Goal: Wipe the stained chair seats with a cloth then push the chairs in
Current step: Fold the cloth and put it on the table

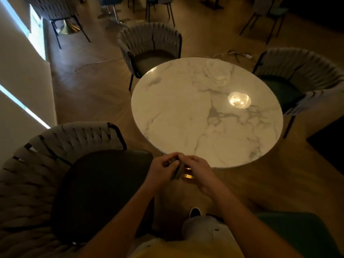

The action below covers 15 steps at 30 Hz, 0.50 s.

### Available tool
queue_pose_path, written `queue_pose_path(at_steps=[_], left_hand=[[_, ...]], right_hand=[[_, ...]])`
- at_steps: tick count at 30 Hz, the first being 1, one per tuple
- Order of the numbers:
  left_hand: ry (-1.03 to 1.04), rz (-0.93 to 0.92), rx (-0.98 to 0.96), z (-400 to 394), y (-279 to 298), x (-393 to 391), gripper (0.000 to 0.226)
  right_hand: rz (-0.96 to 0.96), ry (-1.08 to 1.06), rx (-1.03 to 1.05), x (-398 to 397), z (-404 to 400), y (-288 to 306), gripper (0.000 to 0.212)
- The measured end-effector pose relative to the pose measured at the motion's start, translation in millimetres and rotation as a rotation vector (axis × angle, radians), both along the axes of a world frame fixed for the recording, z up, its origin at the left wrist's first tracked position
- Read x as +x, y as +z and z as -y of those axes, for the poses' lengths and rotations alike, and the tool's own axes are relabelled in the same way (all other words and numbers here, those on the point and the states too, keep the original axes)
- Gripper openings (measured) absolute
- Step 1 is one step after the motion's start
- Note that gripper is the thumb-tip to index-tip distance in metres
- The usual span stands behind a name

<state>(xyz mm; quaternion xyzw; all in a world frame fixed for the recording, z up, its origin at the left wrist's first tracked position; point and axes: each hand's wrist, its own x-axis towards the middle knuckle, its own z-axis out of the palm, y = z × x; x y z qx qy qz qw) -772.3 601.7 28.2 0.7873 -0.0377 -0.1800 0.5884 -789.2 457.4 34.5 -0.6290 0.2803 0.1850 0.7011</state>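
My left hand [161,169] and my right hand [198,169] meet in front of me and together hold a small dark grey cloth [177,171], bunched between the fingers. They hover just past the near edge of the round marble table [204,112]. At my lower left stands a woven-back chair with a dark seat [100,192], pulled out from the table. A second chair [150,47] sits at the table's far side, and a third with a green seat [283,90] at the right.
A green seat [301,231] shows at the lower right beside my leg. White cables [236,54] trail over the wooden floor behind the table. More chairs and a gold table base [68,28] stand at the back. A wall runs along the left.
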Motion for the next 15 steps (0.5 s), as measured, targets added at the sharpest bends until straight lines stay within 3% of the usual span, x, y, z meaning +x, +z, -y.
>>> queue_pose_path(at_steps=[4,10,15], left_hand=[[-0.023,0.034,0.026,15.2,10.4,10.5,0.034],[-0.016,-0.119,-0.034,39.0,22.7,49.6,0.025],[0.000,-0.197,-0.087,79.3,24.2,92.2,0.035]], right_hand=[[0.019,-0.079,-0.119,2.7,13.3,7.7,0.009],[0.057,-0.207,-0.133,22.7,62.1,16.6,0.024],[0.166,-0.263,-0.119,53.0,94.9,11.4,0.034]])
